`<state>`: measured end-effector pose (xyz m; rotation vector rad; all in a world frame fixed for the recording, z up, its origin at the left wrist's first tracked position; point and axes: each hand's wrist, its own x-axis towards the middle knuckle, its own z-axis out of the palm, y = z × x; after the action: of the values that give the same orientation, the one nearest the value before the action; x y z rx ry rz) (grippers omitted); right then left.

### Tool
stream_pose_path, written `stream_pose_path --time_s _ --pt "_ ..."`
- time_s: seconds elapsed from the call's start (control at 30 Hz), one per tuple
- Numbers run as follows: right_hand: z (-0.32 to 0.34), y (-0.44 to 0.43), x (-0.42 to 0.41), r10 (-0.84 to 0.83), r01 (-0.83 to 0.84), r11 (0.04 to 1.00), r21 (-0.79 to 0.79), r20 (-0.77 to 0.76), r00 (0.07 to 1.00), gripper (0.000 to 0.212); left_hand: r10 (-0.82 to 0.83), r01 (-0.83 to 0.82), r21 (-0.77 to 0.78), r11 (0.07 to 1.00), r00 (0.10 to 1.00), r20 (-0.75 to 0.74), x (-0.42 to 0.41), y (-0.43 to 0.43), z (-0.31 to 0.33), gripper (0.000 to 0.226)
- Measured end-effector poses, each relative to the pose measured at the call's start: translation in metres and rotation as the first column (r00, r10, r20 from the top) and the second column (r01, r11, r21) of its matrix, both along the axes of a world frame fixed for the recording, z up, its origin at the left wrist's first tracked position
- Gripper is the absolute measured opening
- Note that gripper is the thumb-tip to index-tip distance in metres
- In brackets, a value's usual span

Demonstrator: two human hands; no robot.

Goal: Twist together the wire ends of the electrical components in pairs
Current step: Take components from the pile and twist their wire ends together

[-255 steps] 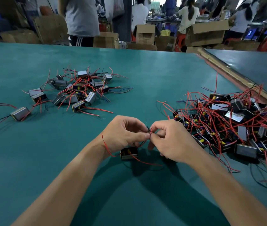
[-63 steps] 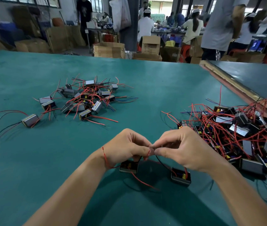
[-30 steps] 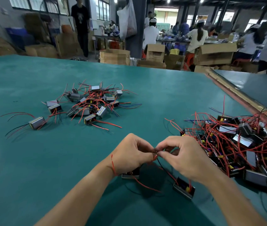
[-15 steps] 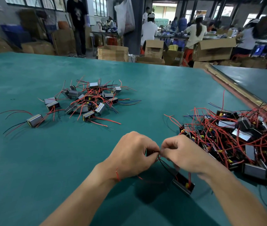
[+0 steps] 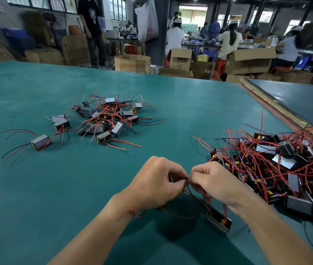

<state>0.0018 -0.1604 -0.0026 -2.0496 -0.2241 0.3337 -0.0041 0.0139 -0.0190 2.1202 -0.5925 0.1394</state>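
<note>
Two hands meet low over the table. The left hand (image 5: 155,184) and the right hand (image 5: 214,182) both have their fingers curled, and thumb and forefinger pinch the wire ends (image 5: 187,180) right where the hands touch. Those ends are tiny and mostly covered by fingertips, so I can't tell whether they're twisted.

A black wire (image 5: 195,197) drops from the pinch to a small component (image 5: 216,225) lying on the table, partly covered by the right wrist. A red wire (image 5: 171,212) trails out below the left hand, its start hidden.

On the right, a big pile (image 5: 277,169) of red-wired components is cut off at the frame edge. A smaller pile (image 5: 102,119) lies well apart, far left.

It's a green table (image 5: 37,188) with a second table (image 5: 300,100) alongside, and cardboard boxes (image 5: 249,62) and blurred workers (image 5: 228,41) beyond.
</note>
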Motion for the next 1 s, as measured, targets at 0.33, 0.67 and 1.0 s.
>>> stream_pose_path --time_s 0.33,0.67,1.0 --pt "-0.006 -0.013 0.004 0.135 -0.101 0.989 -0.104 0.405 0.905 0.007 -0.076 -0.031 -0.249 0.968 0.91 -0.407 0.005 0.006 0.002 0.015" --pt "-0.002 -0.011 0.002 0.141 -0.105 0.989 -0.106 0.445 0.884 0.02 -0.069 0.005 -0.176 0.984 0.931 -0.359 0.005 0.007 0.003 0.016" --pt "-0.005 -0.006 0.005 0.003 -0.015 0.999 0.046 0.249 0.969 0.025 -0.097 0.028 -0.223 0.974 0.948 -0.303 0.002 0.002 0.003 0.014"
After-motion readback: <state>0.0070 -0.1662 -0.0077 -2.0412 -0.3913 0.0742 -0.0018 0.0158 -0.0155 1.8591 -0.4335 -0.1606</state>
